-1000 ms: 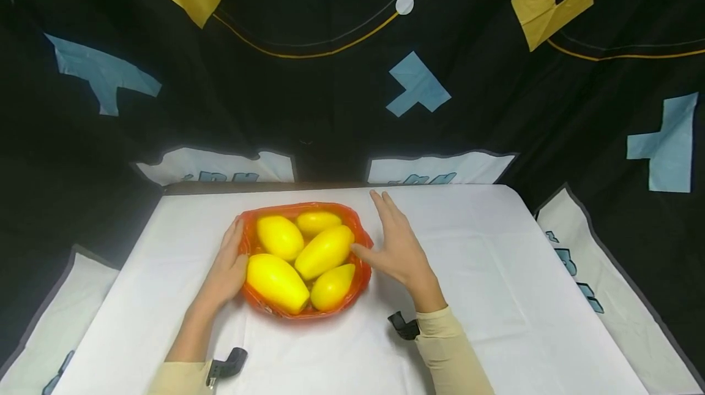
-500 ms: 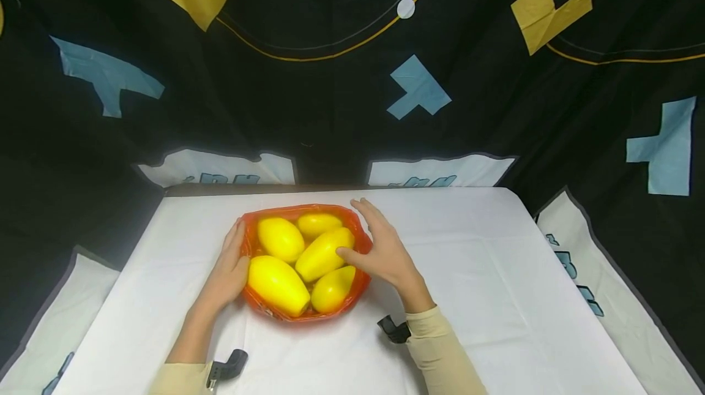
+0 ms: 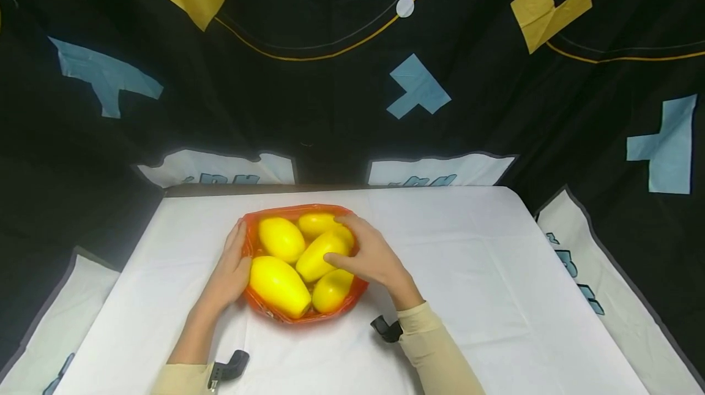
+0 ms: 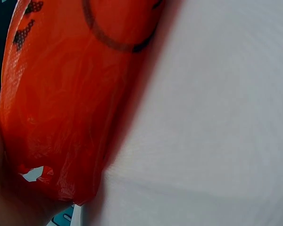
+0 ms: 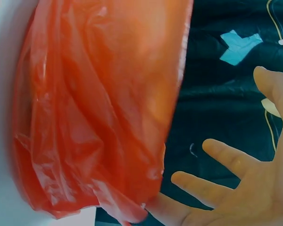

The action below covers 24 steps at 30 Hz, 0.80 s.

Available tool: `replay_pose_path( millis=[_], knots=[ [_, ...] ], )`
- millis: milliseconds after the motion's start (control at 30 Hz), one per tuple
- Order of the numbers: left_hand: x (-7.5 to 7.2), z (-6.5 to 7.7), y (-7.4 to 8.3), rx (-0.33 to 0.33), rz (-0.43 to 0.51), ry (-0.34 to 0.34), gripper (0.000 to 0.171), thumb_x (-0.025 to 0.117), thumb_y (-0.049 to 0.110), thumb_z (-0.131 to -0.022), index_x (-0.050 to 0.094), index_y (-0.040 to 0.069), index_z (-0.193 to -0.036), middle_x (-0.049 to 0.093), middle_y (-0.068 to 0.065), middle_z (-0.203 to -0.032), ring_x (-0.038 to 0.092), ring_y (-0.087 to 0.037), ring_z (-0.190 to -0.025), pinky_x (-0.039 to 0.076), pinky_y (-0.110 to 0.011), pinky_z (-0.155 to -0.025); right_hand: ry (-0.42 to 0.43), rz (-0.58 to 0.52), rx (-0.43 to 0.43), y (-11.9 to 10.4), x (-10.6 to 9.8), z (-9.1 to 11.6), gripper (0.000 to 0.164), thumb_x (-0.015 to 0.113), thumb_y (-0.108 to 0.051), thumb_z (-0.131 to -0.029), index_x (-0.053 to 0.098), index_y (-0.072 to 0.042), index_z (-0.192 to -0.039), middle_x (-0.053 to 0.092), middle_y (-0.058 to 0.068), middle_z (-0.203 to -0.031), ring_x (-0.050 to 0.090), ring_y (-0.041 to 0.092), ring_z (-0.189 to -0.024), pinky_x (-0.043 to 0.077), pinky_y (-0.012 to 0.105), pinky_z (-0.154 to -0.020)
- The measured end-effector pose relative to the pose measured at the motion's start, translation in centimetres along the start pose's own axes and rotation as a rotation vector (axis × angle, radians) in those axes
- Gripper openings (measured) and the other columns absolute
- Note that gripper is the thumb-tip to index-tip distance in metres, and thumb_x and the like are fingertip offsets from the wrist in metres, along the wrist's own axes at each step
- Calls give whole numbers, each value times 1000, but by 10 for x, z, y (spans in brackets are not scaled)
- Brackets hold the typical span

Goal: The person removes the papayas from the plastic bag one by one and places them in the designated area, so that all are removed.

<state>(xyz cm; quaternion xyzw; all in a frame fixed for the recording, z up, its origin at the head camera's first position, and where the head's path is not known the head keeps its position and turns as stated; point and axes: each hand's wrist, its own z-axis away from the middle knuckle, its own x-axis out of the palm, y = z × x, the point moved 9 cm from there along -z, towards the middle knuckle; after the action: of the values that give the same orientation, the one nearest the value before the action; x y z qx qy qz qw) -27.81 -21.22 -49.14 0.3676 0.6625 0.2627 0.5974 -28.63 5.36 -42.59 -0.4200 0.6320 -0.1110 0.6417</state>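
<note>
The red plastic bag [image 3: 360, 289] sits on the white tabletop [image 3: 468, 278], its top wide, 5 yellow oblong fruits [image 3: 279, 286] visible inside. The left hand [image 3: 229, 274] lies along the bag's left side, fingers extended. The right hand [image 3: 373, 253] is over the right rim, fingers spread; contact with the central fruit [image 3: 318, 258] cannot be confirmed. Handling assessment: the bag appears thin, soft and liable to tear, with a hole near the left hand; the fruits look firm, smooth and possibly slippery. Recommended hold: 1 fruit around its middle.
</note>
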Motion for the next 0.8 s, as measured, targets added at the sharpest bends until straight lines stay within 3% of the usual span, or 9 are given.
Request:
replay_pose_path(
  millis=[167, 400, 800],
  knots=[
    [0, 0, 0, 0, -3, 2, 67, 36, 6, -99, 3, 10, -157, -4, -5, -163, 2, -31, -148, 10, -59, -115, -46, 61, 25, 0, 11, -4, 77, 68, -59, -78, 49, -22, -142, 46, -2, -145, 46, 22, -126, 41, 49, -104],
    [0, -1, 0, 2, -10, 3, 67, 36, 6, -99, 3, 11, -158, -4, -5, -163, 2, -30, -148, 10, -58, -115, -88, 121, 47, -2, 23, -10, 77, 66, -62, -77, 54, -18, -139, 35, 8, -154, 41, 29, -133, 39, 53, -104],
    [1, 0, -2, -4, -20, -6, 69, 36, 6, -98, 3, 12, -158, -4, -3, -163, 1, -27, -148, 9, -55, -116, -143, 133, 99, 8, 46, -16, 76, 69, -63, -72, 53, -29, -138, 31, 6, -156, 41, 24, -131, 45, 52, -98]
  ],
)
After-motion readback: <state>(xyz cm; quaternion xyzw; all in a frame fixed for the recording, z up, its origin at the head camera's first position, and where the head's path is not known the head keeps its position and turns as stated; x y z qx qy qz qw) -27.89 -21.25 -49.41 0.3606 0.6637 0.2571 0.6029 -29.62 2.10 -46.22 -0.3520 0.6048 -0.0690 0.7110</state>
